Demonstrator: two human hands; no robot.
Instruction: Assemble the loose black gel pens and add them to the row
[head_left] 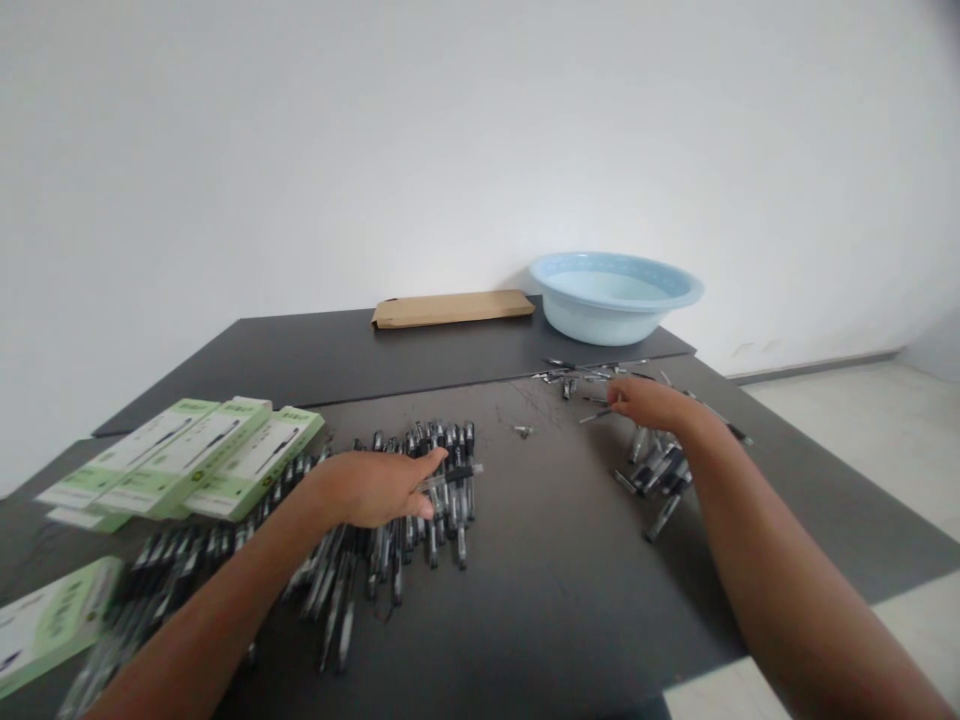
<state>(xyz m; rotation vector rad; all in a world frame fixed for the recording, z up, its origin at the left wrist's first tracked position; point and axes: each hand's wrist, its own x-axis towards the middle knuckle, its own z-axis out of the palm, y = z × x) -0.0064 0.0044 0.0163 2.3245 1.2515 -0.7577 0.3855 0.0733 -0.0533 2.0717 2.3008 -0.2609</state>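
My left hand (379, 487) holds a clear pen barrel with a black grip (459, 474) between thumb and fingers, pointing right. Beneath it lies a wide pile of clear pens with black caps (394, 545), partly covered by my hand and forearm. Over on the right, my right hand (649, 402) is closed, its fingertips pinching what looks like a thin pen refill (596, 415). Loose thin pen parts (577, 375) lie just beyond those fingers. Nearer to me, a smaller heap of pens or barrels (660, 465) sits beside my right forearm, which hides part of it.
Green-and-white pen boxes (259, 460) are stacked at the left, with another box (56, 620) nearer. A flat brown cardboard piece (454, 308) and a light blue basin (611, 320) stand at the back by the wall. Small parts (523, 430) lie mid-table.
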